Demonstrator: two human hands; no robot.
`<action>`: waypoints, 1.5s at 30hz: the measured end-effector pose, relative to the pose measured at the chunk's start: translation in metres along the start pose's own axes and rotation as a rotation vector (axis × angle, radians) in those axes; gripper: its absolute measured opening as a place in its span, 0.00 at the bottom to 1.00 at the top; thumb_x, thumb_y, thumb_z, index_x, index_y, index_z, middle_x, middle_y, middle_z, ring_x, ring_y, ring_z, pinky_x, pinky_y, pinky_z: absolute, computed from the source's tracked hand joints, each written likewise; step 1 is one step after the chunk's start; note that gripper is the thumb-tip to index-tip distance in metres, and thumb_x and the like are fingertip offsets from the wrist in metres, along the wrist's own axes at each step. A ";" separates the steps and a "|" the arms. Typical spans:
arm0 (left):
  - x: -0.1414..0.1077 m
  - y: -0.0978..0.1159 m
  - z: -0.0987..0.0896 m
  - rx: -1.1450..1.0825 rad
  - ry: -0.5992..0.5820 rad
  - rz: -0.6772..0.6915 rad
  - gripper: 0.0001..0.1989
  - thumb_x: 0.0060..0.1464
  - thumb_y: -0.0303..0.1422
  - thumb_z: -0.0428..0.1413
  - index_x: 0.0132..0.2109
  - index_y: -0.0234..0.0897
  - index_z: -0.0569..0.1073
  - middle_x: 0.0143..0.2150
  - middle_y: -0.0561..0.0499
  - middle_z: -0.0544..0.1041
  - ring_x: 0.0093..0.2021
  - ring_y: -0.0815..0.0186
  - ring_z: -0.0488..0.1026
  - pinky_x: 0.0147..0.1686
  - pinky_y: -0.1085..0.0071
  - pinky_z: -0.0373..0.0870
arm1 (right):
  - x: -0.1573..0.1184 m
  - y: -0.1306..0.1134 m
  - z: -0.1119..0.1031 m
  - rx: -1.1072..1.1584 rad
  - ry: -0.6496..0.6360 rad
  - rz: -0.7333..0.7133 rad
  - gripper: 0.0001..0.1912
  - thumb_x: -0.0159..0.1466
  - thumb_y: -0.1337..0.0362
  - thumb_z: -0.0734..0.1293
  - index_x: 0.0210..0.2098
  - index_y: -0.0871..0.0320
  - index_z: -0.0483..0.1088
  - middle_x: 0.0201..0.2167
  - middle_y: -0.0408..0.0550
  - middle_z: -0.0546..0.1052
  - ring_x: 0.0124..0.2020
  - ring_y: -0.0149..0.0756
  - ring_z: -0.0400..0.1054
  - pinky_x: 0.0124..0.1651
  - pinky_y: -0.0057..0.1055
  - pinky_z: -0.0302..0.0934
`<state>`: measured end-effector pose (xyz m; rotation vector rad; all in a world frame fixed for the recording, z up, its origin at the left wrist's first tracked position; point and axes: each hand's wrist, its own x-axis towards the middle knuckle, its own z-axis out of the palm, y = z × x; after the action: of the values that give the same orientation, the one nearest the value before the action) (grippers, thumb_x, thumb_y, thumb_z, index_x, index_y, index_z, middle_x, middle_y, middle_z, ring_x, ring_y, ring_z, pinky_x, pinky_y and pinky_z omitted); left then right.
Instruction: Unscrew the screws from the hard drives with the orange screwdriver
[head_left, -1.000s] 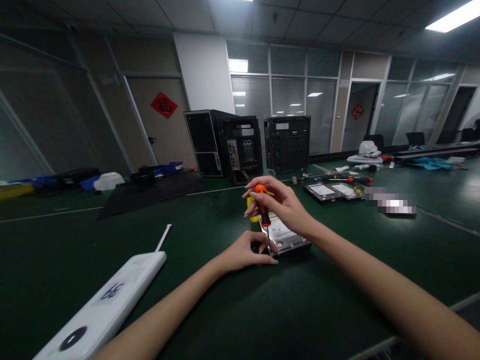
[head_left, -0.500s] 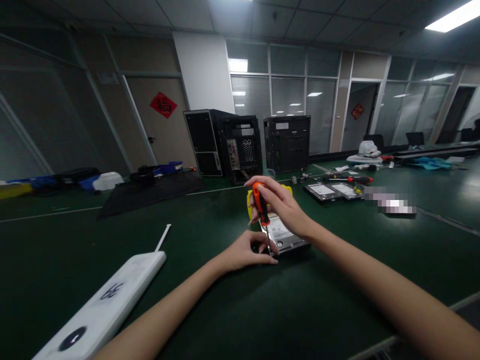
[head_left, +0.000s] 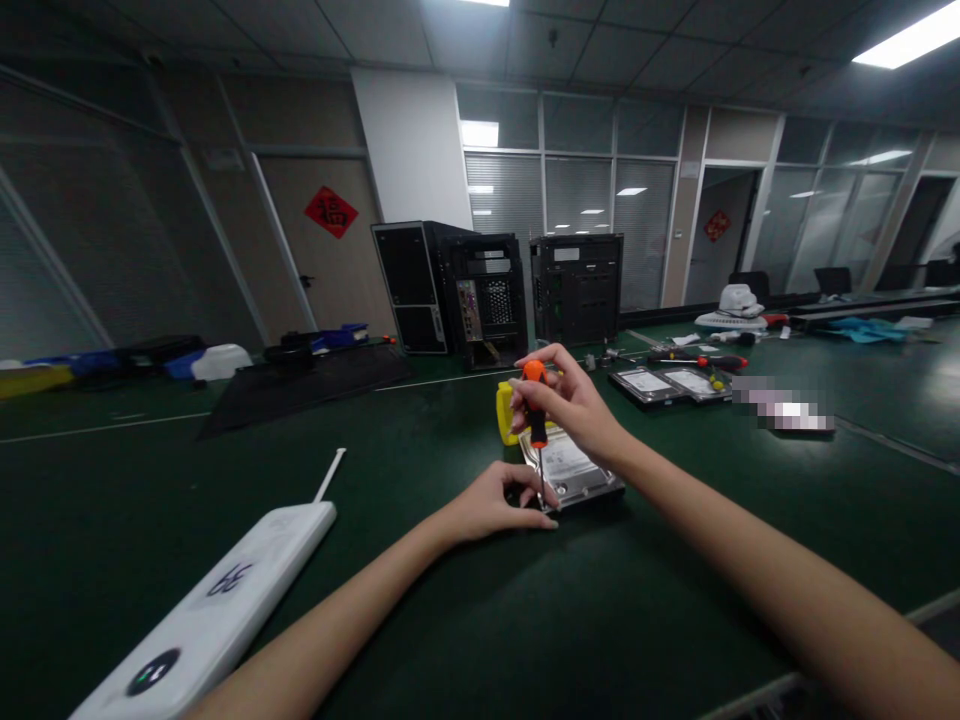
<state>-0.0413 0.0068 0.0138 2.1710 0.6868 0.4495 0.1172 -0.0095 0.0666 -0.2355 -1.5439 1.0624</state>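
Note:
A hard drive (head_left: pixel 574 465) lies flat on the green table, its silver labelled face up. My left hand (head_left: pixel 491 505) grips its near left corner, thumb along the front edge and fingers curled over the top. An orange and black screwdriver (head_left: pixel 538 425) is in my right hand (head_left: pixel 574 405), held almost upright by the fingertips around its handle. Its tip points down at that same corner, close by my left fingers; the exact contact spot is too small to tell. Just behind the drive, partly covered by my right hand, is a yellow object (head_left: pixel 507 412).
Two more hard drives (head_left: pixel 649 385) lie to the right, with a red and black screwdriver (head_left: pixel 724 364) behind them. Black computer cases (head_left: pixel 576 288) stand at the back. A white device marked 39 (head_left: pixel 217 610) lies at the front left. A black mat (head_left: pixel 300 385) lies beyond.
The screwdriver has gone from leaning to nearly upright, its handle shifting right. My right fingers have changed their hold on the handle. My left hand and the hard drive stay in place.

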 end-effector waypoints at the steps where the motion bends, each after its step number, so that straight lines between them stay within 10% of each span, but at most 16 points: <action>1: 0.000 0.001 0.000 0.000 -0.002 -0.002 0.15 0.43 0.38 0.63 0.37 0.33 0.77 0.24 0.57 0.63 0.28 0.70 0.61 0.32 0.74 0.60 | 0.000 0.000 0.001 -0.003 -0.001 0.002 0.14 0.59 0.62 0.65 0.42 0.55 0.57 0.28 0.39 0.69 0.24 0.26 0.67 0.30 0.28 0.67; 45: -0.001 -0.004 0.000 0.039 0.000 0.005 0.15 0.45 0.39 0.62 0.38 0.34 0.77 0.28 0.54 0.69 0.29 0.69 0.62 0.30 0.75 0.57 | -0.004 -0.001 0.013 -0.272 -0.011 -0.059 0.14 0.62 0.63 0.61 0.48 0.51 0.59 0.25 0.39 0.64 0.21 0.26 0.64 0.23 0.25 0.60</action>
<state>-0.0429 0.0085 0.0105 2.2093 0.6959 0.4422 0.1076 -0.0186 0.0659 -0.3686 -1.6946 0.8071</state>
